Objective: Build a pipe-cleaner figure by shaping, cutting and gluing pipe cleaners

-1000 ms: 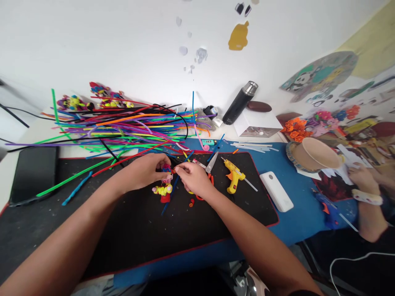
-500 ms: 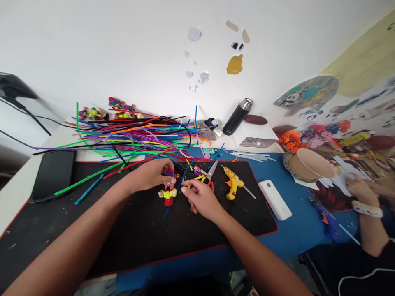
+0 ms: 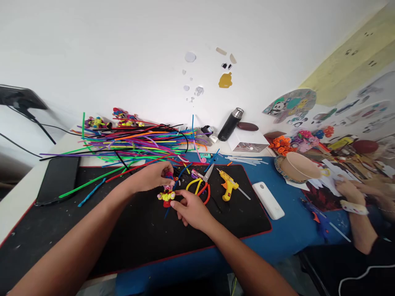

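A small pipe-cleaner doll stands on the black mat, with a blue and red top, a pink face, yellow arms and a red base. My left hand pinches it by the top from the left. From the right, the thumb and index finger of my right hand close on its yellow and red lower part. Just beyond my right hand lie scissors with yellow and orange handles. A blue pipe cleaner shows partly beneath the doll.
A pile of coloured pipe cleaners fills the back left, near a black phone. To the right are a yellow glue gun, a white power bank and a black flask. A co-worker's hand works at far right.
My right hand has moved left and down onto the doll's lower part, uncovering the scissors' handles. My left hand keeps its hold at the top. The view has shifted a little.
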A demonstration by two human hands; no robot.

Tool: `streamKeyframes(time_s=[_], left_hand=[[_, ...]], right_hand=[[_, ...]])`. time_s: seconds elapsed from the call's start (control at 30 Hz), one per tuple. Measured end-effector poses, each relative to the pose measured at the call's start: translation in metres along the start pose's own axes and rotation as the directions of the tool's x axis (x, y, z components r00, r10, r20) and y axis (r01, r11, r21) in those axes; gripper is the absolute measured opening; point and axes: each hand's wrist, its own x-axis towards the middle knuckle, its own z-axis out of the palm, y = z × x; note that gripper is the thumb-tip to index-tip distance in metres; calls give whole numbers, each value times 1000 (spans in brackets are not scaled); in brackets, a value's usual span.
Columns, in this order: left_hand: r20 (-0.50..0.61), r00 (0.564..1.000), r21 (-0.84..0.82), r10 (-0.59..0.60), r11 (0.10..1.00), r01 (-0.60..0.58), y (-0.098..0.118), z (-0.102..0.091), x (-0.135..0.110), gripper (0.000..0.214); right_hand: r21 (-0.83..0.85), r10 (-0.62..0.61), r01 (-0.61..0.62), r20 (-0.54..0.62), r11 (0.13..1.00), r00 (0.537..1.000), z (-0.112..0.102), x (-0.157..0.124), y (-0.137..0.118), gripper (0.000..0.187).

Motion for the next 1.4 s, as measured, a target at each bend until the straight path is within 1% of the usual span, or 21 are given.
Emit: streamKeyframes(time_s=[0.13, 0.23, 0.47, 0.57, 0.77, 0.93, 1.03, 1.1, 1.4], left_hand=[[82, 997, -158, -1, 987, 14, 3, -1, -2, 41], [104, 995, -248, 5, 969, 21, 5, -2, -3, 48], [40, 999, -317, 34, 948, -20, 6, -5, -3, 54], [17, 999, -333, 37, 942, -30, 9, -6, -3, 53], [-11, 999, -447, 47, 893, -47, 14, -8, -5, 54], [-101, 995, -488, 12, 871, -60, 10, -8, -4, 58], [-158, 987, -542, -3, 836, -84, 8, -9, -3, 59], [-170, 985, -587, -27, 806, -79, 8, -10, -3, 60], [-121, 989, -779, -84, 626, -42, 4, -7, 0, 53]], right_hand=[[14, -17, 17, -26, 1000, 1000, 1, 1, 7, 42], [25, -22, 23, -48, 999, 999, 2, 2, 11, 44], [77, -34, 40, -75, 996, 997, 4, -4, 6, 45], [109, -44, 51, -60, 993, 997, 5, -3, 5, 51], [189, -69, 68, -4, 980, 998, 6, 5, 6, 64], [293, -112, 112, -17, 950, 994, 10, 9, 0, 62], [350, -143, 143, -25, 926, 989, 12, 11, -3, 64], [377, -142, 144, -32, 915, 989, 12, 13, -5, 66], [489, -162, 193, -106, 851, 981, 12, 25, -10, 67]])
